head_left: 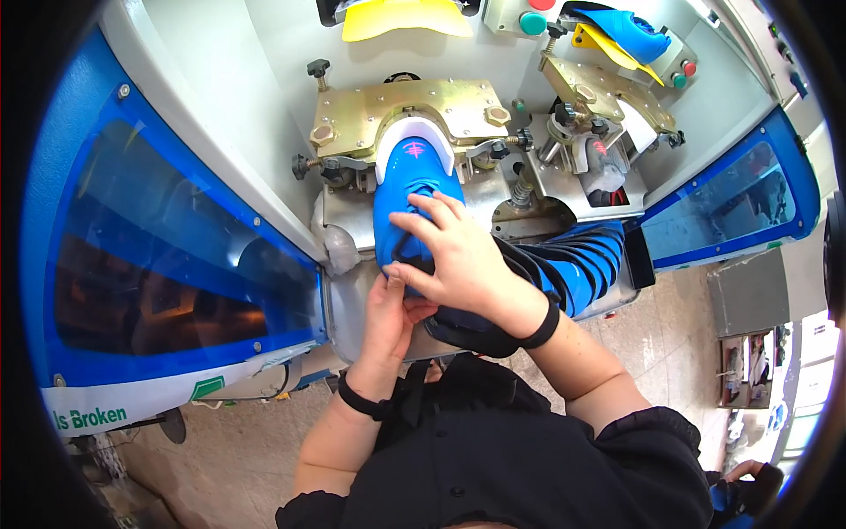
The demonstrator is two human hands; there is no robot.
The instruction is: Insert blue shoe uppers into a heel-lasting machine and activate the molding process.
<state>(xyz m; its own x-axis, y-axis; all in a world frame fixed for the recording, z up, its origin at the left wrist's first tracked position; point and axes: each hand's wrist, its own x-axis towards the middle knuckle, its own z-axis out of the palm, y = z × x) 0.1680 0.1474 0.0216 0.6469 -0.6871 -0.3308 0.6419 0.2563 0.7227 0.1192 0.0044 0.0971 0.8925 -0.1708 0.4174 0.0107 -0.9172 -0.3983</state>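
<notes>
A blue shoe upper (412,189) with a pink mark near its toe lies toe-forward in the machine. Its toe is framed by a white U-shaped pad (385,145) under a brass-coloured clamp plate (405,104). My left hand (388,322) is closed on the heel end, its fingertips partly hidden under the upper. Across the laces and ankle opening lies my right hand (460,256), with some fingers on the lacing and its thumb bent to the heel edge, gripping the upper from above.
Several nested blue-and-black uppers (582,264) lie to the right on the metal tray (348,300). Beyond them is a second clamp station (599,93). Blue-framed guard panels (167,238) flank both sides. A yellow piece (405,19) and push buttons (532,23) are at the back.
</notes>
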